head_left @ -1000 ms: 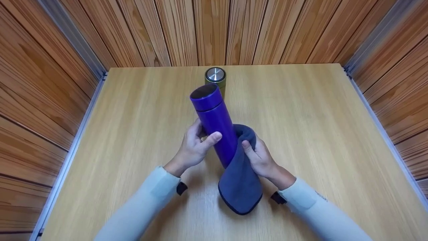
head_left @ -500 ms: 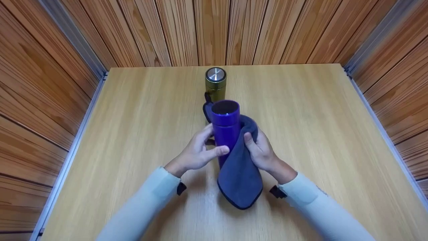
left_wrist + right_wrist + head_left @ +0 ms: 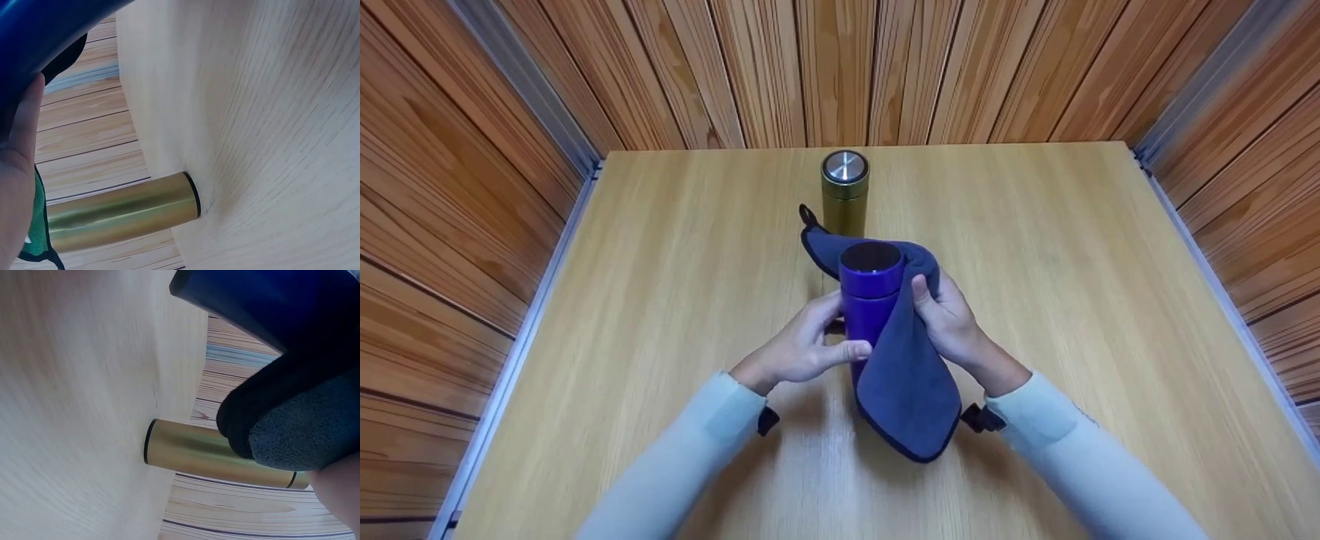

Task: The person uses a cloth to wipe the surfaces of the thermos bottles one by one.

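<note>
A purple-blue thermos bottle point(image 3: 872, 274) with a dark top is held nearly upright in the head view. My left hand point(image 3: 802, 345) grips its lower body, thumb across the front and fingers behind. With my right hand point(image 3: 952, 322) I hold a dark blue-grey cloth point(image 3: 911, 382) with black edging against the bottle's right side. One cloth corner hangs in front; another, with a small loop, sticks out behind to the left. The right wrist view shows the bottle's base point(image 3: 180, 282) uncovered. In the left wrist view a black-edged cloth corner point(image 3: 39, 216) looks green.
A gold-green thermos point(image 3: 845, 199) with a steel-topped lid stands upright on the wooden table point(image 3: 660, 300), just beyond the held bottle. Wood-plank walls point(image 3: 840, 67) with metal corner rails enclose the table's back and sides.
The bottle has swung from a leftward tilt to nearly upright and come down toward me. The cloth's looped corner has come into sight behind it. Both hands keep their grips.
</note>
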Demonstrator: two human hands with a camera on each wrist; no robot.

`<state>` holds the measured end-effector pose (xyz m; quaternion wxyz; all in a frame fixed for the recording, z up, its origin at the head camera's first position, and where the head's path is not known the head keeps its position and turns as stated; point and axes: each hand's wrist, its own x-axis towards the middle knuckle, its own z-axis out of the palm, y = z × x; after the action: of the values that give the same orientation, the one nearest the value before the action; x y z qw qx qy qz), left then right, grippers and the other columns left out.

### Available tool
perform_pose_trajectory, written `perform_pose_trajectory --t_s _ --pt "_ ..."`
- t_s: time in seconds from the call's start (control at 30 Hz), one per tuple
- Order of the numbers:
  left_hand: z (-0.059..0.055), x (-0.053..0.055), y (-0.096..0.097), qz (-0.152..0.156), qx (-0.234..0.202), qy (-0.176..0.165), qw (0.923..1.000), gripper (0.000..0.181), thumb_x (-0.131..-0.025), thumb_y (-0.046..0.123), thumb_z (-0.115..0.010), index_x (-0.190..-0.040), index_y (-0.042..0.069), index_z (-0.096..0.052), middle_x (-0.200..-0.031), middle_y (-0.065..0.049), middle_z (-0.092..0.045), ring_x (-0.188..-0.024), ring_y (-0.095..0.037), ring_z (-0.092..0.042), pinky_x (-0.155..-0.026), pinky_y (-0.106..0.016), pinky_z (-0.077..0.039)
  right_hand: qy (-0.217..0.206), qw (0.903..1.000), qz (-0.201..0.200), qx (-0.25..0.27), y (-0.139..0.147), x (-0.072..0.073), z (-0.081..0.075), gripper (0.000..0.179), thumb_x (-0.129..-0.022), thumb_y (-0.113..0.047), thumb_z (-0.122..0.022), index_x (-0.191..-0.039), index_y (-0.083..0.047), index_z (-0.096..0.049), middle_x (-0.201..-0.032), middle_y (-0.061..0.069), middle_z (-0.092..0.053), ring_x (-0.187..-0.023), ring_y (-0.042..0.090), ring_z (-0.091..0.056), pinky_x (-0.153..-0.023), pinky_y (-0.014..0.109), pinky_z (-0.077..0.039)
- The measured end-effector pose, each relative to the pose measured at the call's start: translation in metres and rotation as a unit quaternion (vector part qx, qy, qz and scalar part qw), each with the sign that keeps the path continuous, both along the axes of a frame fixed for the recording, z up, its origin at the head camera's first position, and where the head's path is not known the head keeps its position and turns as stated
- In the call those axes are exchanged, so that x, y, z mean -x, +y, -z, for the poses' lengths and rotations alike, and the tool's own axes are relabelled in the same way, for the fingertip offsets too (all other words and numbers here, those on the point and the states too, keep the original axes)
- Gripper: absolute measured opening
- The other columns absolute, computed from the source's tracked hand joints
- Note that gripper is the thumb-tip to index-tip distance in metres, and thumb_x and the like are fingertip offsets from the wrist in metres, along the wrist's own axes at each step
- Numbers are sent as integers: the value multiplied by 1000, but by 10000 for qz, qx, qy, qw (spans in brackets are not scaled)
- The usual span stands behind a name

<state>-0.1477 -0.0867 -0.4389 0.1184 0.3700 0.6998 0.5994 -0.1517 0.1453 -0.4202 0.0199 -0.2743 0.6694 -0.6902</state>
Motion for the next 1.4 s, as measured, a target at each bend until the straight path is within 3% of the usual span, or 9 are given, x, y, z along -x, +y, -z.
perform_pose_trajectory --t_s 0.2,0.47,0.63,0.83,0.93,1.13,1.4 --pt "-1 0 0 -186 -190 -245 9993 81 -95 55 -66 -153 4 -41 -143 -7 -58 -124 -21 -59 -106 -45 -49 -67 9996 262 -51 -2 -1 3 72 -103 -53 -45 -141 8 -42 -130 7 -60 -119 21 -57 -105 32 -45" --pt "-1 2 -1 -418 -544 -308 9972 87 -94 60 -65 -150 -2 -42 -139 -14 -61 -119 -26 -63 -101 -46 -53 -311 9984 -402 -244 -1 -5 11 71 -106 -50 -38 -150 5 -32 -137 17 -55 -120 28 -58 -103 35 -48" --pt "-1 2 -2 -660 -681 -267 9951 85 -94 61 -64 -144 -5 -48 -130 -17 -65 -111 -27 -66 -95 -46 -55 -410 9963 -440 -613 1 -9 16 71 -107 -49 -37 -156 1 -23 -150 16 -46 -130 28 -52 -110 35 -43" --pt "-3 4 -6 -793 -903 -237 9925 81 -96 57 -65 -145 -5 -45 -132 -16 -64 -112 -28 -65 -96 -45 -55 -487 9943 -621 -721 5 -9 23 58 -111 -37 -36 -155 1 -28 -146 18 -52 -125 30 -58 -106 38 -49" --pt "-2 3 -6 -782 -856 -257 9929 81 -96 56 -66 -146 -4 -45 -133 -15 -63 -113 -28 -65 -97 -46 -55 -420 9944 -635 -729 5 -10 22 56 -111 -36 -36 -153 1 -29 -144 18 -53 -123 30 -59 -105 38 -49" --pt "-1 0 -1 -867 -546 -71 9947 83 -92 60 -68 -146 1 -47 -133 -10 -65 -113 -26 -66 -95 -47 -56 -57 9964 -484 -689 1 -9 14 65 -107 -48 -37 -151 0 -31 -140 16 -53 -122 32 -56 -106 38 -46" --pt "-3 -2 -1 -1073 -647 -96 9921 84 -91 59 -70 -144 -1 -47 -132 -11 -65 -111 -25 -67 -94 -43 -57 -235 9945 -666 -767 3 -5 16 66 -107 -51 -33 -153 -2 -31 -142 14 -53 -123 32 -56 -106 40 -46"
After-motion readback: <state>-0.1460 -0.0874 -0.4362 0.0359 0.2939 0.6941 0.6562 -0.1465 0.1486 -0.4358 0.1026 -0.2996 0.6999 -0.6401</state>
